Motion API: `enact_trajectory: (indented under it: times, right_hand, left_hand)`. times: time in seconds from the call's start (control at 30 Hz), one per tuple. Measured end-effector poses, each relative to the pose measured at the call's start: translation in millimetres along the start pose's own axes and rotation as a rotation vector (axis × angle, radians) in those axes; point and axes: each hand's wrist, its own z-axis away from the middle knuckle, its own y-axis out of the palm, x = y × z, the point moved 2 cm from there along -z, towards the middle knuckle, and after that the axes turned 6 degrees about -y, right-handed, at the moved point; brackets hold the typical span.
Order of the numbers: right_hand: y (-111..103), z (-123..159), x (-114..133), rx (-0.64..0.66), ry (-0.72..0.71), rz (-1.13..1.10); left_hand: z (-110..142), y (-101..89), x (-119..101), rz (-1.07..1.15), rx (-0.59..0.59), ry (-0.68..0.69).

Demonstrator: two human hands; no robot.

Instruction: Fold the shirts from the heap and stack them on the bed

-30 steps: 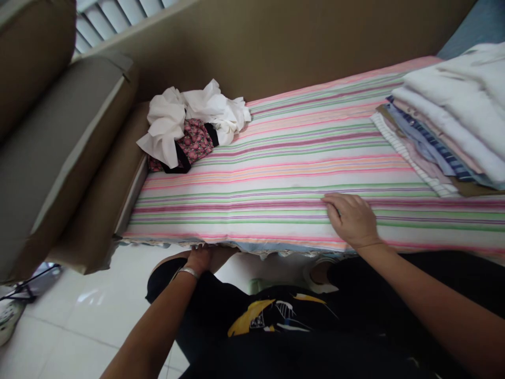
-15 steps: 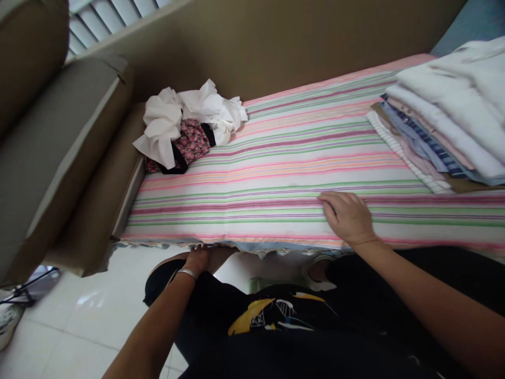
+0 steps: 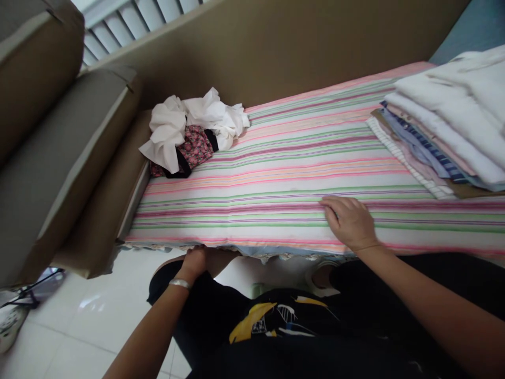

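Note:
A long pad covered in pink, green and white striped cloth [image 3: 276,173] lies across in front of me. My right hand [image 3: 349,222] rests flat on the cloth near its front edge, fingers stretched out. My left hand [image 3: 196,259] is tucked under the pad's front edge; its fingers are hidden there, and a silver bangle shows on the wrist.
A heap of crumpled white cloth with a pink floral garment [image 3: 189,131] sits at the pad's far left end. A stack of folded shirts and white cloth [image 3: 442,137] lies at the right. Brown cushions [image 3: 59,158] stand at left, a tan wall behind, white floor tiles below.
Only the view shifted slightly; both hands stay where they were.

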Motion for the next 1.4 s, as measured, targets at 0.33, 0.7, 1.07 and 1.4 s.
enact_trajectory:
  times: [0.33,0.7,1.07,1.4]
  right_hand:
    - [-1.7,-0.9,3.0,0.014,0.019,0.032]
    - [-2.4,0.2,2.9,0.025,0.028,0.002]
    - [-5.7,0.6,3.4,0.008,0.031,-0.017]
    - [-1.3,1.9,1.3,-0.02,0.016,-0.019]
  left_hand:
    - [66.0,-12.6,45.4,0.208,-0.327,-0.16]
    - [113.9,4.2,61.3,0.378,-0.715,-0.27]
    - [165.2,59.7,52.5,0.368,-0.835,-0.178]
    - [86.0,-3.5,139.9,0.17,-0.3,-0.422]
